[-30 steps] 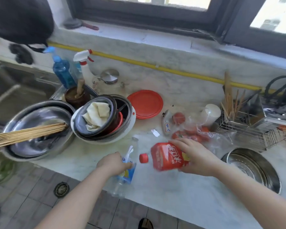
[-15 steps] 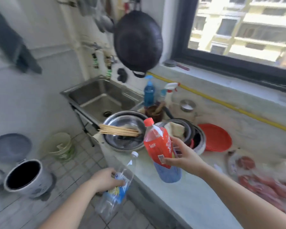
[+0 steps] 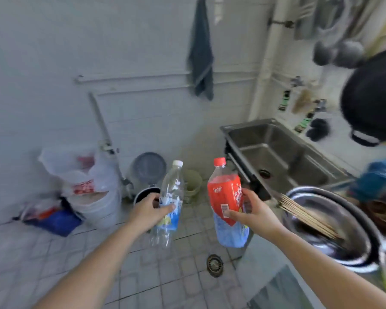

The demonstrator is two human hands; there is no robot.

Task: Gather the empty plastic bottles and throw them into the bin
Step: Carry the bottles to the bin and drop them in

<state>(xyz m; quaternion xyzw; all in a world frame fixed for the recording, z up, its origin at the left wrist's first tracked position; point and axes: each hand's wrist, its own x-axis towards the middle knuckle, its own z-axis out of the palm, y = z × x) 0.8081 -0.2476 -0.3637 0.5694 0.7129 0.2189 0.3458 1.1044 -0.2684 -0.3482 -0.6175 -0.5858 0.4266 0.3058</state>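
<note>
both hands are up w/ a bottle each, held over the tiled floor. left hand (image 3: 148, 209) is wrapped round the middle of a clear plastic water bottle w/ white cap and blue label (image 3: 170, 201), fingers over the label, cap tilted up and a bit right. right hand (image 3: 253, 214) grips a bigger plastic bottle w/ red cap, red upper label and blue lower part (image 3: 226, 202), thumb on the front of the label, roughly upright. the 2 bottles are near each other, not touching.

vs 0.5 s ago: view has swung left, away from the window and counter, now facing the tiled wall and floor. left bottle was low and slanted by the counter edge, now raised to about the same height as the red one. the red plate and the tomato bags are out of view.

round dark-mouthed bin w/ grey lid tipped back (image 3: 146, 175) sits on the floor by the wall, just beyond the left hand, partly hidden by it. left of it a white bucket lined w/ a white-red plastic bag (image 3: 87, 186). small green bucket (image 3: 193, 181) shows between the bottles. steel sink (image 3: 276, 157) is on the right, steel basin w/ wooden skewers (image 3: 316, 219) by the right forearm. frame is blurry.
</note>
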